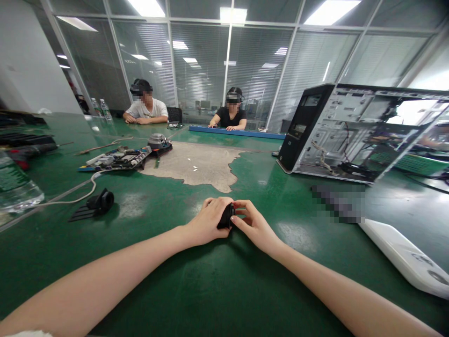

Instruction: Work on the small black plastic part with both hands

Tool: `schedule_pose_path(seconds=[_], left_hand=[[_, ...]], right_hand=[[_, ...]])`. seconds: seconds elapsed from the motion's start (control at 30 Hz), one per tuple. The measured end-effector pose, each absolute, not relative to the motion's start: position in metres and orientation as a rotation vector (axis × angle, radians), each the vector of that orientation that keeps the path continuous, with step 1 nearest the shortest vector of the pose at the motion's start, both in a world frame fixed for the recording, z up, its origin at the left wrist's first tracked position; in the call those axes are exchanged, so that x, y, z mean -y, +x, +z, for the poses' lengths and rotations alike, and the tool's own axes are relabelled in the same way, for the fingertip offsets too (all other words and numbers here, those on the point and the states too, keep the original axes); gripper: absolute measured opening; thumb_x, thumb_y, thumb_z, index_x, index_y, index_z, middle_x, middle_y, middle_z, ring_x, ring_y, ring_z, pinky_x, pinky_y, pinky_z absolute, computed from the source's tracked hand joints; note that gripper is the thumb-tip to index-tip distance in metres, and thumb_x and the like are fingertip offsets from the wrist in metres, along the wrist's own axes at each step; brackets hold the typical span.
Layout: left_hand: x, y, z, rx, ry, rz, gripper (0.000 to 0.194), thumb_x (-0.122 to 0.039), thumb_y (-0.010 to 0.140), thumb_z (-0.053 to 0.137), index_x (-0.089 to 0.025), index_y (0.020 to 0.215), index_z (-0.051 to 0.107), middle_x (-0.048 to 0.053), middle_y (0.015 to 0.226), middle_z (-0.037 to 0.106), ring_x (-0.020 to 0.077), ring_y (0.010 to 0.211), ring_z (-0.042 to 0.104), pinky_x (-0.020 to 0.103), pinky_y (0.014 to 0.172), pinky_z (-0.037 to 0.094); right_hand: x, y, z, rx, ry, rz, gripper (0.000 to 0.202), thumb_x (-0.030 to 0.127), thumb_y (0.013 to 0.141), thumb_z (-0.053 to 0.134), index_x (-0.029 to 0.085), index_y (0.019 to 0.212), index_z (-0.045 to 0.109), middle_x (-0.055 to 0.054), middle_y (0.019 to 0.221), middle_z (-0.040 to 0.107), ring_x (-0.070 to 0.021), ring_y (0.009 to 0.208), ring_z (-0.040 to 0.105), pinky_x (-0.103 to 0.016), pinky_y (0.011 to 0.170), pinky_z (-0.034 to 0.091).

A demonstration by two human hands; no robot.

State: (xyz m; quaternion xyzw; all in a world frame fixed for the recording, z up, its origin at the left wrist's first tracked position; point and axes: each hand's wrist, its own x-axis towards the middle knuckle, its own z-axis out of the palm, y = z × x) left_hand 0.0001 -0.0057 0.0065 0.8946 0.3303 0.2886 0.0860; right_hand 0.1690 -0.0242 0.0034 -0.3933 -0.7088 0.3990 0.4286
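Observation:
A small black rounded object (225, 219) is between my two hands, just above or on the green tabletop. My left hand (209, 218) is wrapped around it from the left, palm over its back. With thumb and fingertips, my right hand (251, 219) grips its right-hand edge. Fingers cover much of the object, so I cannot make out its exact kind. To the left lies a black plastic part (100, 202) with a round ring-shaped end and flat slats.
A circuit board (121, 158) with a cable lies left, beyond a water bottle (17, 182). An opened computer case (351, 135) stands right, near a white phone-like slab (403, 252). Bare patch (196, 161) in the green surface ahead. Two people (145, 110) sit across the table.

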Motion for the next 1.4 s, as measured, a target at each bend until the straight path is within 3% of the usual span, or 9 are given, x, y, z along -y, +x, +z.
schedule_pose_path(seconds=[0.4,0.63,1.0,1.4], left_hand=[[0.0118,0.0005,0.0091,-1.178,2.761,0.853,0.056,-0.025,0.066,0.059,-0.023,0.116,0.034,0.006,0.114,0.048,0.0287,0.103,0.034,0.042,0.084,0.027],[0.0109,-0.0002,0.0109,-1.167,2.803,0.836,0.056,-0.027,0.066,0.059,-0.02,0.116,0.034,0.008,0.117,0.044,0.0269,0.097,0.037,0.041,0.082,0.032],[0.0051,-0.0019,0.01,-1.0,2.814,0.804,0.056,-0.019,0.066,0.056,-0.017,0.116,0.03,0.009,0.116,0.045,0.0242,0.096,0.044,0.038,0.082,0.036],[0.0078,-0.0003,0.0138,-1.0,2.776,0.82,0.056,-0.027,0.065,0.058,-0.018,0.114,0.031,0.008,0.109,0.048,0.023,0.087,0.045,0.038,0.078,0.038]], right_hand=[[0.0271,0.1705,0.0036,1.878,-0.907,0.781,0.014,0.025,0.081,0.05,0.023,0.094,0.05,-0.005,0.102,0.048,-0.0168,0.098,0.05,-0.028,0.074,0.051],[0.0271,0.1694,0.0047,1.864,-0.966,0.816,0.022,0.022,0.08,0.051,0.023,0.102,0.046,-0.005,0.101,0.048,-0.0182,0.099,0.051,-0.031,0.075,0.05],[0.0279,0.1711,0.005,1.934,-0.888,0.722,0.017,0.022,0.081,0.05,0.023,0.097,0.05,-0.005,0.103,0.047,-0.0169,0.098,0.05,-0.029,0.076,0.051],[0.0263,0.1709,0.0022,1.915,-0.956,0.743,0.022,0.021,0.08,0.051,0.022,0.102,0.046,-0.006,0.1,0.051,-0.0176,0.095,0.054,-0.032,0.073,0.052]])
